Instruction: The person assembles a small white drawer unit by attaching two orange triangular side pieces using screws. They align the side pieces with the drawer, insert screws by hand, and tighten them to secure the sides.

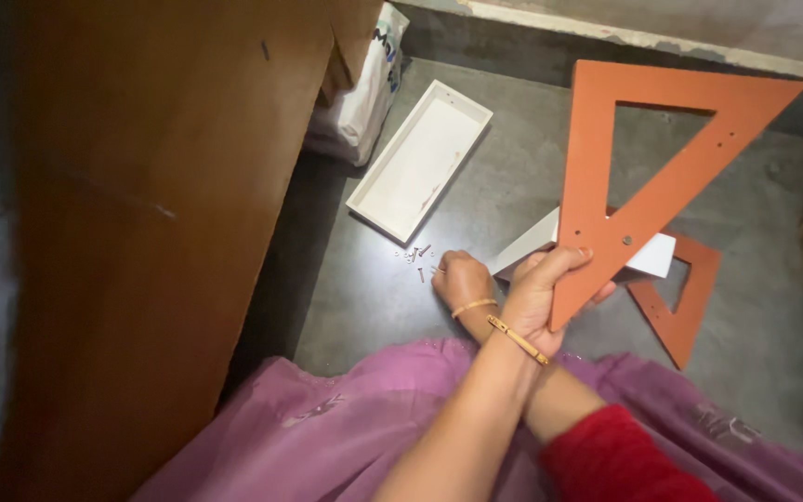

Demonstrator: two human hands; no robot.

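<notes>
My arms are crossed. My left hand (541, 293) grips the lower corner of an orange triangular wooden frame (606, 167) and holds it upright above the floor. My right hand (462, 279), its arm in a red sleeve, reaches under the left arm to several small screws (417, 256) lying on the dark floor. Its fingers are curled down at the screws, and I cannot tell whether it holds one. A white board (532, 249) lies just behind both hands. A second orange triangular frame (685, 316) lies flat on the floor to the right.
A white shallow box-shaped tray (420, 158) lies on the floor behind the screws. A tall brown wooden panel (141, 232) fills the left side. A white plastic bag (369, 93) sits at its far corner. Purple cloth (327, 428) covers my lap.
</notes>
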